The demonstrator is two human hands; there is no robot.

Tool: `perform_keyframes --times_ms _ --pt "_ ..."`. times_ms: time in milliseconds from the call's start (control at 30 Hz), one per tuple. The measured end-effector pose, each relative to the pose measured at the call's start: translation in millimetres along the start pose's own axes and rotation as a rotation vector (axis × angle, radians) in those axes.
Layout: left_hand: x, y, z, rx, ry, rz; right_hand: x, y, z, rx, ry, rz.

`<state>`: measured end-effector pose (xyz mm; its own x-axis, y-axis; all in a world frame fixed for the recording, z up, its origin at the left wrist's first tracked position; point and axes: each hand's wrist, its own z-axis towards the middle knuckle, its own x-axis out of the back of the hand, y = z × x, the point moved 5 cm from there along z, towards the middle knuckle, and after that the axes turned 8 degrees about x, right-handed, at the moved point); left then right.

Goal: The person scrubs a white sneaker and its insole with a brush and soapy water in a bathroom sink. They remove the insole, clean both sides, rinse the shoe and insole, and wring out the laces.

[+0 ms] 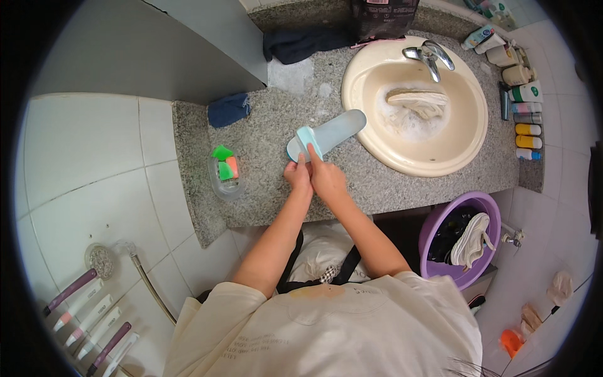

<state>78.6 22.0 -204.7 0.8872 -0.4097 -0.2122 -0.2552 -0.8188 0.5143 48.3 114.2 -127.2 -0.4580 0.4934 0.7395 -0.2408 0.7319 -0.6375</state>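
- At the left of the surface, a clear soap dish holds green and orange pieces; a careless swing of the left forearm could, I think, nudge it.
- The left hand has its fingers drawn together on the near edge of the slipper, thumb on top; its underside grip is hidden. If the plastic is wet, which I can't tell, it could slide out.
- The right hand sits just beside it, closed on the same edge, with the index finger laid straight along the strap. Pressing unevenly there might twist the slipper over.
- The slipper is between the soap dish and the sink, its far right end close to the rim. A lost grip might send it into the foam, against the white item there.
- As for looks: broad pale aqua strap towards the left, then a long, smooth, grey-blue sole slanting far and right to a rounded end. I see no obvious dirt from here.
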Motion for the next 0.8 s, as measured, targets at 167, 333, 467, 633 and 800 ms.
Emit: perform_keyframes --times_ms 167,333,467,633,800 --pt "17.1 -6.6 24.8 0.000 0.107 0.225 -4.7 2.9 -31.1 -0.022 -0.087 0.029" --pt "-1.1 0.1 6.5 0.022 0.010 0.033 -6.4 -0.6 17.7 0.041 0.043 -0.006" --pt "15.2 4.3 27.2 -0.005 0.049 0.209 -6.0 -0.6 -24.1 -0.011 -0.070 0.032" --pt "12.6 1.1 21.5 -0.003 0.015 0.188 -7.6 3.3 11.1 -0.009 -0.034 0.025" --pt "9.0 31.2 5.9 -0.164 -0.128 0.374 22.3 25.4 41.4 0.050 0.242 0.278"
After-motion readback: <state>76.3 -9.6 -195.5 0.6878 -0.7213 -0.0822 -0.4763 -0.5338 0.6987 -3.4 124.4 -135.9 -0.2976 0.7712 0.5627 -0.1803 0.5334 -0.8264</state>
